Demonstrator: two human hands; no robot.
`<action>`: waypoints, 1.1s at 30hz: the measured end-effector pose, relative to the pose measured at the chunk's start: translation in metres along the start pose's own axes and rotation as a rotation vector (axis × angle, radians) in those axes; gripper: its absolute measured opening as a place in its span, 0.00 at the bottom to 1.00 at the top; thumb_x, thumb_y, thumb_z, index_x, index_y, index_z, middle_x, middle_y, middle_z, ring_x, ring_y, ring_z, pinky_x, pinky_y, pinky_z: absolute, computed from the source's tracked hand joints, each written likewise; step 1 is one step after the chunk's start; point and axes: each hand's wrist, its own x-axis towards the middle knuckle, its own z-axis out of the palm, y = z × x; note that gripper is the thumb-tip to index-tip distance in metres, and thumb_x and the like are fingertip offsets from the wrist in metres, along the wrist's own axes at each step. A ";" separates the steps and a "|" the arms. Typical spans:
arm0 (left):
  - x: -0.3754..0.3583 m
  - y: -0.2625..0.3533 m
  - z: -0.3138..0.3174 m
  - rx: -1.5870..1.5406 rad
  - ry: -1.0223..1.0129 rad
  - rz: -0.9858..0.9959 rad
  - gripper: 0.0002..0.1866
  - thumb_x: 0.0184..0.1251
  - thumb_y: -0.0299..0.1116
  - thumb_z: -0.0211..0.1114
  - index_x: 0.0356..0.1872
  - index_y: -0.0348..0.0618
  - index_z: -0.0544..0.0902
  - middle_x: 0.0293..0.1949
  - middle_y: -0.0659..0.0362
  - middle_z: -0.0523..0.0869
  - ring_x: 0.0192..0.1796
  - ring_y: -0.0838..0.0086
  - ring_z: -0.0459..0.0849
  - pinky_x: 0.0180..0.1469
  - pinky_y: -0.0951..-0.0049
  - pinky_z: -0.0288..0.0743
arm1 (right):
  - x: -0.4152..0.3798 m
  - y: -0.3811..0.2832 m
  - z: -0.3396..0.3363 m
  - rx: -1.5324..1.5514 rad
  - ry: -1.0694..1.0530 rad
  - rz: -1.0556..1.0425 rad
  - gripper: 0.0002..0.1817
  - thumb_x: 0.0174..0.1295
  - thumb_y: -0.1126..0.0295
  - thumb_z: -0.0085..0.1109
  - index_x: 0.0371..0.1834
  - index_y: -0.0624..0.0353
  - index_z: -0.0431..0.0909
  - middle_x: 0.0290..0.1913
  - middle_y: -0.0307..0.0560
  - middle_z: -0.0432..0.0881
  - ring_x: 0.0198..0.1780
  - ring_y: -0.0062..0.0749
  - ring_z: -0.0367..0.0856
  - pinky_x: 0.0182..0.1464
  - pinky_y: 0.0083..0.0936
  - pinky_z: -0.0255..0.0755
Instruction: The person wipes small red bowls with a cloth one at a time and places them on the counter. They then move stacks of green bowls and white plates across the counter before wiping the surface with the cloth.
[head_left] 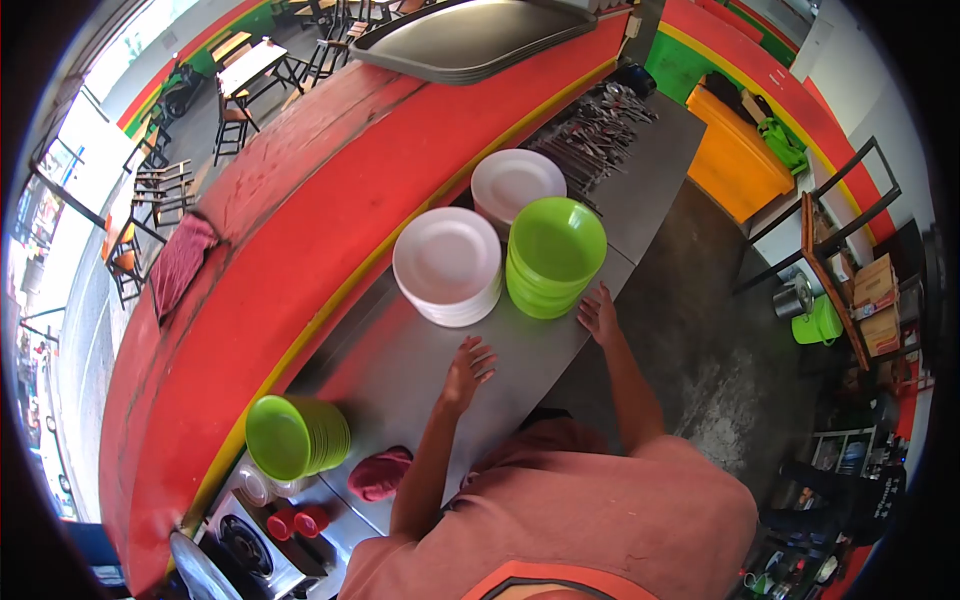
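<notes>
My right hand (600,316) is beside the right side of a stack of green bowls (556,240), fingers extended and nothing in them. Over the metal counter (520,370), just in front of a stack of white plates (447,257), my left hand (468,372) is open with its fingers apart. A second white stack (518,184) stands behind these two. Farther left, another stack of green bowls (280,438) leans toward the red wall. A dark red cloth (380,473) lies crumpled near my left forearm.
Many pieces of cutlery (600,130) spread over the counter's far end. Dark trays (470,45) are stacked on the red ledge (330,140), where a red cloth (182,262) also hangs. A gas stove (250,545) and red-lidded containers (297,521) stand at lower left.
</notes>
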 end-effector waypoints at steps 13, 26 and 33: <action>0.177 -0.010 0.076 -0.110 0.171 -0.006 0.45 0.68 0.75 0.40 0.79 0.60 0.51 0.78 0.57 0.54 0.79 0.61 0.52 0.74 0.45 0.52 | 0.115 -0.077 0.048 -0.261 -0.620 0.039 0.26 0.72 0.63 0.54 0.71 0.57 0.65 0.60 0.45 0.78 0.56 0.29 0.81 0.55 0.31 0.79; 0.186 -0.021 0.077 -0.390 0.029 0.145 0.34 0.75 0.63 0.38 0.69 0.50 0.68 0.64 0.55 0.76 0.63 0.63 0.78 0.59 0.55 0.79 | 0.076 -0.067 0.065 -0.248 -0.530 0.042 0.26 0.72 0.63 0.54 0.71 0.57 0.65 0.60 0.44 0.79 0.54 0.29 0.82 0.54 0.31 0.79; 0.130 -0.030 0.072 -0.295 0.060 0.192 0.38 0.74 0.66 0.40 0.73 0.49 0.64 0.67 0.55 0.74 0.65 0.64 0.76 0.63 0.58 0.75 | 0.034 -0.040 0.058 -0.162 -0.452 0.037 0.26 0.72 0.62 0.54 0.71 0.57 0.65 0.59 0.44 0.79 0.54 0.28 0.82 0.53 0.30 0.79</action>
